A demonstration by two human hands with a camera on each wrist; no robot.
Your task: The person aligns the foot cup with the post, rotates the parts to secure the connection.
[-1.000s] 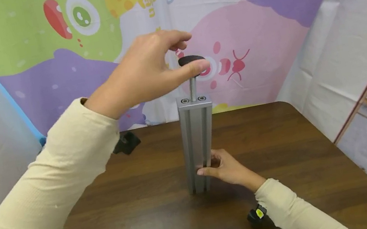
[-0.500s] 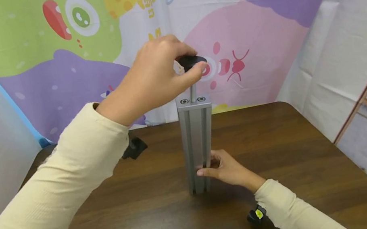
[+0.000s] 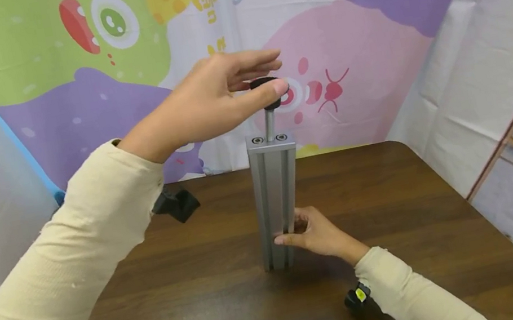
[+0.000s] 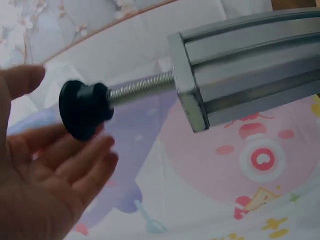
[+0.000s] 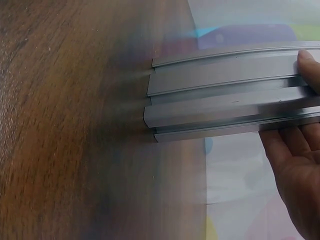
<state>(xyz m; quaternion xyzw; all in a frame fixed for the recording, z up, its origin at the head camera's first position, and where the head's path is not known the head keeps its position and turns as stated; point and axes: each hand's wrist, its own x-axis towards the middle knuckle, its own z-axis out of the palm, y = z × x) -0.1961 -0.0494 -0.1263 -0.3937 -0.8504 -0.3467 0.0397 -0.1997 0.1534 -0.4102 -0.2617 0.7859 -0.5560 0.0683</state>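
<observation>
An aluminium profile (image 3: 277, 196) with long grooves stands upright on the brown table (image 3: 200, 307). From its top end plate, between two bolts, rises a threaded rod (image 4: 142, 89) capped by the round black base of a levelling foot (image 4: 82, 110). My left hand (image 3: 204, 97) is around that black base, fingers extended and thumb in front. In the left wrist view the thumb stands apart from it, while the fingers lie behind it; whether they touch is unclear. Low down, my right hand (image 3: 323, 234) grips the profile, thumb on the near face and fingers behind.
Black wrist-camera mounts (image 3: 176, 204) show beside both sleeves, the right one (image 3: 358, 297) close to the tabletop. A cartoon-print cloth (image 3: 329, 44) hangs behind the table's back edge, and pale sheets enclose both sides.
My left fingers curled onto the black base half a second ago, with the wrist turned, and have since straightened as the wrist turned back. The right hand and profile have stayed put.
</observation>
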